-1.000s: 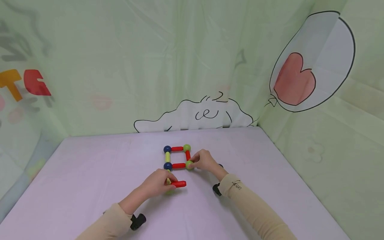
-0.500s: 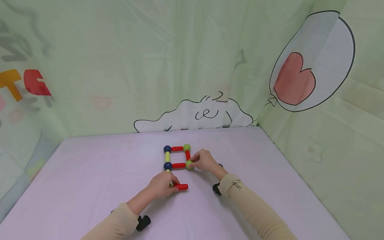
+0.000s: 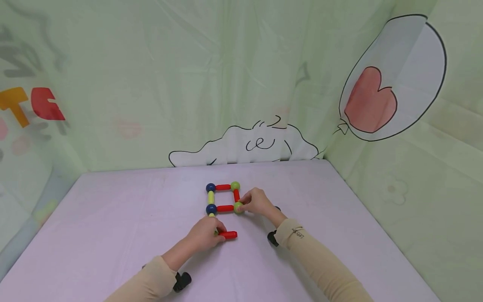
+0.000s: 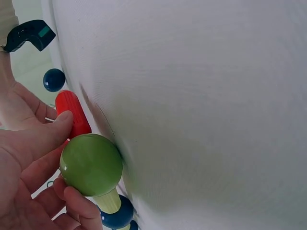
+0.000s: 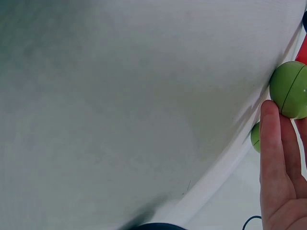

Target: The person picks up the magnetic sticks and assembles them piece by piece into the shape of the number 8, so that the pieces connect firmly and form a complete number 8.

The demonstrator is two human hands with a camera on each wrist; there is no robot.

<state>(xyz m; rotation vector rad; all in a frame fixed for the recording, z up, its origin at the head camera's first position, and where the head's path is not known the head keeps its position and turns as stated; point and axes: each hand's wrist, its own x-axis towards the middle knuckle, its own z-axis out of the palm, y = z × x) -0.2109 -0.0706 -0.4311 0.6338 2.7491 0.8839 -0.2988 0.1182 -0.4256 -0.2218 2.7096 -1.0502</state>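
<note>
Magnetic balls and rods form a square on the table. Its near right corner is a green ball point(image 3: 238, 207), which my right hand point(image 3: 258, 202) holds between fingertips; the right wrist view shows fingers point(image 5: 272, 139) against it. Nearer to me, my left hand point(image 3: 203, 233) pinches a red magnetic rod point(image 3: 229, 235) between thumb and fingers. In the left wrist view this red rod point(image 4: 72, 112) has its end at another green ball point(image 4: 91, 165), with fingertips also on that ball. A yellow rod point(image 4: 109, 201) links this ball to the square's near left blue ball point(image 3: 211, 209).
The square's far corners are a blue ball point(image 3: 210, 188) and a green ball point(image 3: 235, 185). Red rods point(image 3: 225, 208) and a yellow rod point(image 3: 211, 197) make its sides. Another blue ball point(image 3: 278, 208) lies partly hidden behind my right wrist. A curtain point(image 3: 151, 84) rises behind the table.
My left hand has moved slightly right and nearer to me with the red rod, lowering it to the near green ball. My right hand has stayed at its green ball.
</note>
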